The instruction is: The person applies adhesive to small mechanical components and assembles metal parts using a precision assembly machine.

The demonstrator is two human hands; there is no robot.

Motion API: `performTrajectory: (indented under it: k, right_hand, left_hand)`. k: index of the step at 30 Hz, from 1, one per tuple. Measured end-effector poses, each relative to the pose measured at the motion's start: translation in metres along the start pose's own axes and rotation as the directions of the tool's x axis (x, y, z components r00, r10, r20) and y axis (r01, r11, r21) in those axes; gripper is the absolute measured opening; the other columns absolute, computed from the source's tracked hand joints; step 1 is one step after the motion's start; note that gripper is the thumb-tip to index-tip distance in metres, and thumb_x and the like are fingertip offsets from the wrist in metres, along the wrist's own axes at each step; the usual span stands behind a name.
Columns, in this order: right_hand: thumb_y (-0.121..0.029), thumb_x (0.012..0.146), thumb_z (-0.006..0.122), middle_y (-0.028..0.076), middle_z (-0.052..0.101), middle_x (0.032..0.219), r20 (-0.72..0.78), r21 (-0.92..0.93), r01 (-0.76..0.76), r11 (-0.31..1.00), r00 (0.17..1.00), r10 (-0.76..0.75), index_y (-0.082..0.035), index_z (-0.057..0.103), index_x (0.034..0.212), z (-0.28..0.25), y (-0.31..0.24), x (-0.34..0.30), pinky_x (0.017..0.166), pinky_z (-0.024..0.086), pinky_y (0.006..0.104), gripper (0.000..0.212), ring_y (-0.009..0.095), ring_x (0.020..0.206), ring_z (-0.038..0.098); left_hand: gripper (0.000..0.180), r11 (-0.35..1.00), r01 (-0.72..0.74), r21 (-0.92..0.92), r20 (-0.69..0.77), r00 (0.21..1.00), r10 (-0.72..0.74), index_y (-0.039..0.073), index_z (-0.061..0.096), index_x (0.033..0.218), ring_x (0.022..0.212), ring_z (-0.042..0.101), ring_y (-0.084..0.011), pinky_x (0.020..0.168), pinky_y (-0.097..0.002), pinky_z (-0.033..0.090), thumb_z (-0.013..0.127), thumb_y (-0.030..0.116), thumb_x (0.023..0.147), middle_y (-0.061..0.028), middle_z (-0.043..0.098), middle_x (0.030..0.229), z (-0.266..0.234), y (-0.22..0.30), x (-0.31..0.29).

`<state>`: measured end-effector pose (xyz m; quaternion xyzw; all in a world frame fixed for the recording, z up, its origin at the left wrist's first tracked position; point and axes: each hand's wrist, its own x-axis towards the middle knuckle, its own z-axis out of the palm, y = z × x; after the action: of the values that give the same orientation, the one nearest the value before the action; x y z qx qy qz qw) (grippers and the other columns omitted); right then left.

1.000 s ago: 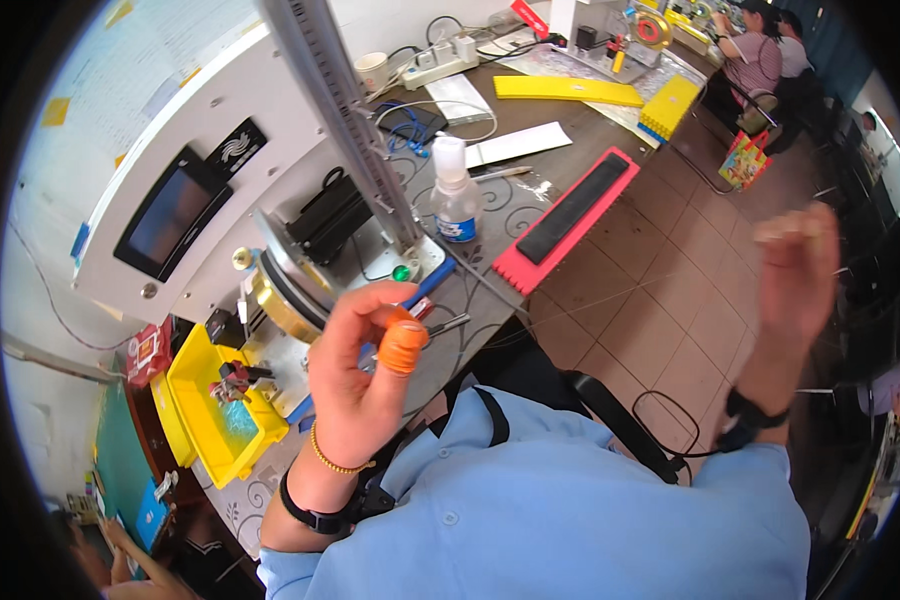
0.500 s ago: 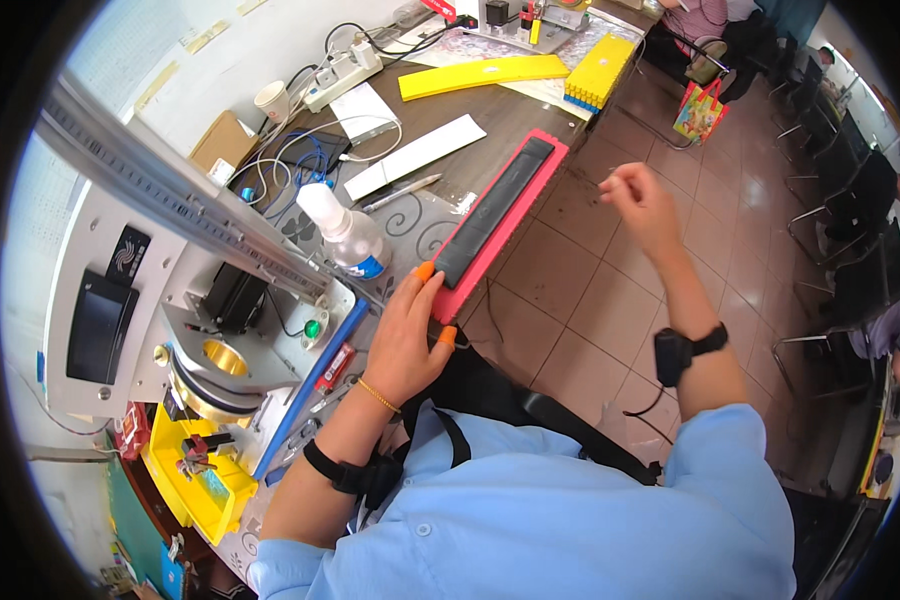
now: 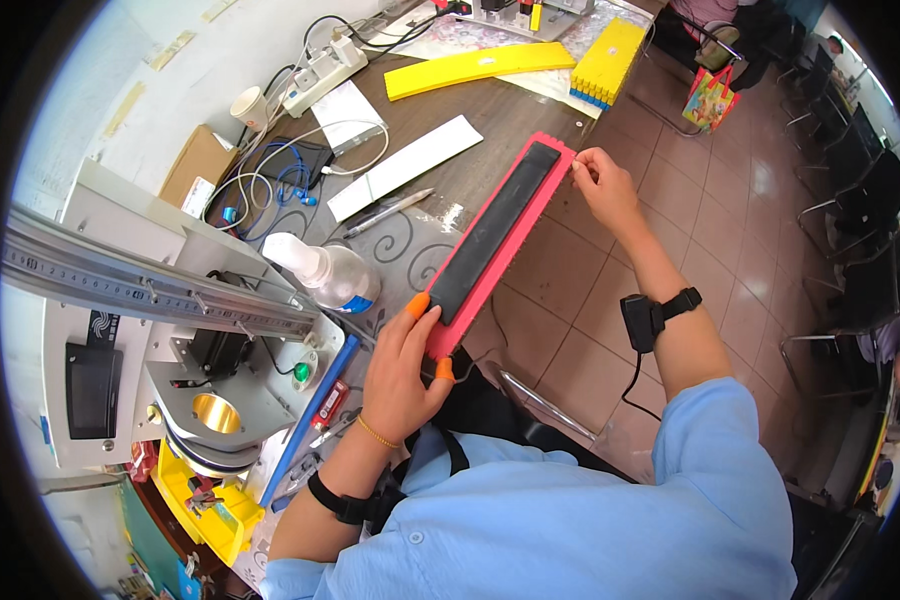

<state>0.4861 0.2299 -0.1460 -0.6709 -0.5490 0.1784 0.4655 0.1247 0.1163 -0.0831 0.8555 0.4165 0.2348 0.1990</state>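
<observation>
A long red strip (image 3: 473,305) with toothed edges lies slantwise along the table's right edge, a black bar (image 3: 500,225) resting lengthwise on top. At its near end my left hand (image 3: 402,375) grips it, with orange finger covers on a finger and the thumb. My right hand (image 3: 607,193) is closed in a pinch, its fingertips at the strip's far right corner; whatever it pinches is too small or hidden to make out. Left of the strip stands a clear spray bottle (image 3: 345,282) with a white top. A pen (image 3: 390,212) and a white flat strip (image 3: 407,168) lie beyond it.
A metal machine with a ruled rail (image 3: 160,290) fills the left side. Behind are yellow strips (image 3: 475,70), a stack of yellow pieces (image 3: 610,60), a paper cup (image 3: 250,107), a power strip (image 3: 325,75) and loose cables. Chairs (image 3: 855,190) and seated people are at right.
My right hand has moved left from over the floor to the strip's far corner, fingers still pinched. My left hand stays at the near end. The whole view has shifted a little.
</observation>
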Motion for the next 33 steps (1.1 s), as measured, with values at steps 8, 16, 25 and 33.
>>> performTrajectory:
  k: [8,16,25,33]
  right_hand:
    - [-0.019,0.093,0.058,0.008,0.068,0.076,0.019,-0.001,0.027,1.0,0.999,-0.027,-0.004,0.059,0.097,-0.006,0.0,0.0,0.064,0.051,0.0305,0.016,0.016,0.067,0.066]
    - [-0.019,0.097,0.055,0.005,0.067,0.087,-0.031,0.247,-0.132,0.96,0.989,0.144,-0.003,0.057,0.1,-0.069,0.011,-0.027,0.065,0.049,0.0243,0.017,0.01,0.071,0.064]
    - [-0.019,0.098,0.055,0.003,0.067,0.087,-0.277,0.158,-0.226,0.961,0.924,0.263,-0.004,0.058,0.104,-0.162,0.04,-0.095,0.065,0.048,0.0232,0.017,0.009,0.071,0.062]
    - [-0.02,0.096,0.056,0.004,0.067,0.086,-0.236,0.141,-0.197,0.97,0.945,0.227,-0.003,0.057,0.103,-0.152,0.04,-0.101,0.067,0.049,0.0249,0.019,0.01,0.071,0.062]
  left_hand:
    - [0.063,1.0,-0.009,0.008,0.008,1.0,0.009,0.001,0.05,0.132,0.125,0.047,-0.0383,0.106,-0.0427,0.038,0.068,0.004,0.072,-0.0198,0.048,0.137,0.001,0.0,-0.001]
    - [0.064,0.998,-0.027,0.055,0.007,1.0,0.027,0.001,0.049,0.134,0.125,0.046,-0.0382,0.106,-0.0425,0.038,0.067,0.003,0.072,-0.0205,0.046,0.139,0.005,0.0,0.002]
    - [0.064,0.981,-0.054,0.186,0.018,0.998,0.052,0.001,0.047,0.135,0.125,0.046,-0.039,0.106,-0.0428,0.037,0.065,0.004,0.074,-0.021,0.046,0.139,0.009,0.0,-0.001]
    - [0.064,0.973,-0.065,0.22,0.036,0.998,0.059,0.0,0.047,0.135,0.126,0.045,-0.0389,0.107,-0.0432,0.036,0.063,0.003,0.073,-0.0209,0.045,0.141,0.009,0.005,-0.001]
